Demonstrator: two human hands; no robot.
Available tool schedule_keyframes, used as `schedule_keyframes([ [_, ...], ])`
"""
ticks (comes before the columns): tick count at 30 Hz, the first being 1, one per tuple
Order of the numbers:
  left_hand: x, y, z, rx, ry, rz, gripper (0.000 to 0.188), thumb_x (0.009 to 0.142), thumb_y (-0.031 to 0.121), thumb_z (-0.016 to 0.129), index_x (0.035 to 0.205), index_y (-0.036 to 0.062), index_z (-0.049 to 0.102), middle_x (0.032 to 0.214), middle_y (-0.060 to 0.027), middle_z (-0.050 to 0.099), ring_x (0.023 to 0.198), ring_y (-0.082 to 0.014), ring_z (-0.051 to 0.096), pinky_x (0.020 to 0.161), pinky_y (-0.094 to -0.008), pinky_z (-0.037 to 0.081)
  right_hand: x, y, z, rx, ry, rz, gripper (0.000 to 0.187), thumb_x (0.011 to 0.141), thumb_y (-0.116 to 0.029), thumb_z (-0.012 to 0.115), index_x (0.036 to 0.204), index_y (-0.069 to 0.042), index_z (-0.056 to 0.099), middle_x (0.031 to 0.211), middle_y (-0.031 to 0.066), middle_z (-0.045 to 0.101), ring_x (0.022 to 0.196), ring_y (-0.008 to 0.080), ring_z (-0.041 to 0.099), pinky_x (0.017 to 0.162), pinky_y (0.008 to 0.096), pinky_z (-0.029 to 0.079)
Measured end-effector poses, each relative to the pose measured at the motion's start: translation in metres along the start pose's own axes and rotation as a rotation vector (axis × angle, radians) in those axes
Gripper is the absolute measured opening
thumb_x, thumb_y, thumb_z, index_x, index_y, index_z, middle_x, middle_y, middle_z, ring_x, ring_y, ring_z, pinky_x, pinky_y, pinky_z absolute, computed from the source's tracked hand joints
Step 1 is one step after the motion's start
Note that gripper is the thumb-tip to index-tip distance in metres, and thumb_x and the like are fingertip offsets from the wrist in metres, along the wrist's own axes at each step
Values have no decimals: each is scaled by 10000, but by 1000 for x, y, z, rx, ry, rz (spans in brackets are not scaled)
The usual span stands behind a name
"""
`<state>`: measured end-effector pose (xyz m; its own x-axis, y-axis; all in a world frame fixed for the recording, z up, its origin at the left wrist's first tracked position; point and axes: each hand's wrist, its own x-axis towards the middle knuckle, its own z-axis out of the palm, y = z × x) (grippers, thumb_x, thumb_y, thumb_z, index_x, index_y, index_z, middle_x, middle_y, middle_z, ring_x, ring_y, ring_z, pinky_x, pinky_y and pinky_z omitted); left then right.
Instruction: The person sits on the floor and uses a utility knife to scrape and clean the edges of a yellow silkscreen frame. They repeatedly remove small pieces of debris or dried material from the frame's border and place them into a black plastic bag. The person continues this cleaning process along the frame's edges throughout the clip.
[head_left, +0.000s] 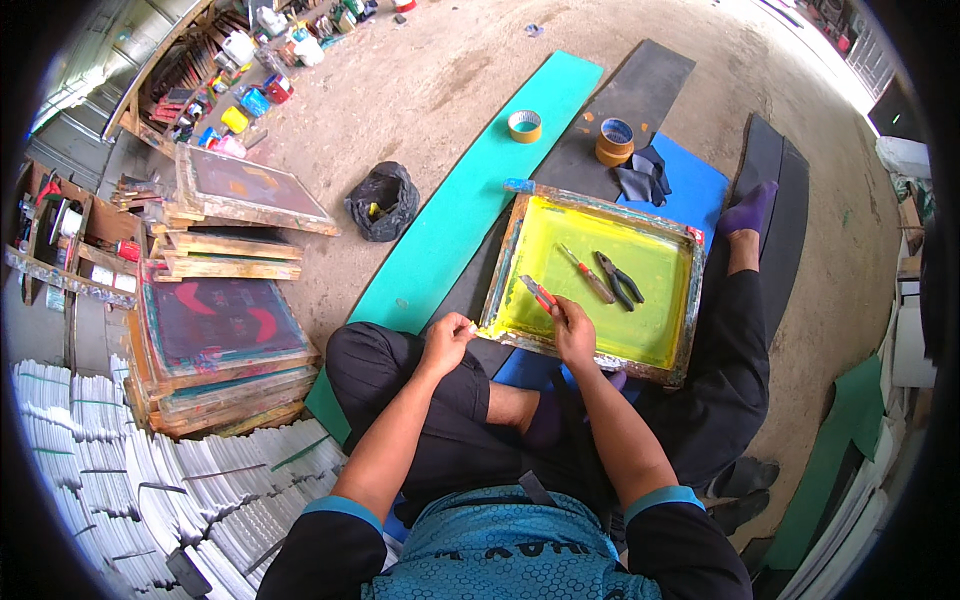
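A wooden screen-printing frame [506, 257] with bright yellow mesh [560, 225] lies flat in front of me. My right hand [575, 337] is closed around a red utility knife [543, 297], over the mesh near the frame's near side. The knife's blade points away and to the left. At the frame's near left corner, my left hand [447, 345] pinches its fingers together. A small pale-yellow bit shows by those fingertips, too small to name. On the mesh rest a screwdriver [590, 277] and dark-handled pliers [619, 281], side by side.
Tape rolls stand on a green mat strip [480, 190] and a black strip [645, 85]. A dark cloth [643, 178] lies behind the frame. To the left are a black plastic bag [383, 202], stacked screen frames [225, 320] and white bundles [190, 480]. Paint containers [234, 120] sit farther back.
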<state>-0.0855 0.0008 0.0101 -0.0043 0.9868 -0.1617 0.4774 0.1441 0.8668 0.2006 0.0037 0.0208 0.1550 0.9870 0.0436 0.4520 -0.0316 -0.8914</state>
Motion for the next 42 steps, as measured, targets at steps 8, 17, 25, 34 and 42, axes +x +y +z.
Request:
schedule_keyframes([
  [8, 6, 21, 7, -276, 15, -222, 94, 991, 49, 675, 979, -43, 662, 856, -115, 724, 792, -177, 730, 682, -293, 576, -2, -4, -7, -71, -39, -36, 258, 1010, -221, 645, 1189, -52, 724, 1034, 180, 726, 929, 335, 711, 830, 408, 549],
  [17, -23, 61, -8, 218, -41, -31, 146, 930, 104, 751, 995, -11, 689, 891, -168, 754, 844, -259, 748, 767, -381, 558, -3, -50, -3, -383, -458, -114, 259, 974, -324, 653, 1163, -198, 777, 1041, 99, 748, 962, 347, 720, 831, 468, 571],
  [25, -19, 58, -10, 162, -57, -50, 117, 938, 78, 730, 966, -18, 670, 886, -161, 754, 835, -247, 742, 765, -371, 549, 6, -54, 5, -528, -491, -183, 247, 948, -303, 663, 1143, -210, 782, 1013, 85, 751, 915, 342, 729, 800, 472, 580],
  [34, -10, 46, -5, -143, -10, -102, 104, 987, 55, 673, 1014, -38, 634, 881, -151, 741, 802, -201, 742, 713, -323, 573, 6, -34, 6, -444, -513, -253, 239, 950, -332, 643, 1098, -216, 791, 961, 146, 758, 866, 352, 738, 762, 492, 583],
  [42, -2, 53, -22, -605, 65, -299, 131, 1027, 125, 665, 1058, 9, 612, 1006, -137, 720, 911, -239, 758, 829, -345, 611, 7, -38, -2, -251, -537, -42, 289, 963, -310, 653, 1171, -148, 772, 1022, 199, 757, 932, 343, 738, 832, 432, 571],
])
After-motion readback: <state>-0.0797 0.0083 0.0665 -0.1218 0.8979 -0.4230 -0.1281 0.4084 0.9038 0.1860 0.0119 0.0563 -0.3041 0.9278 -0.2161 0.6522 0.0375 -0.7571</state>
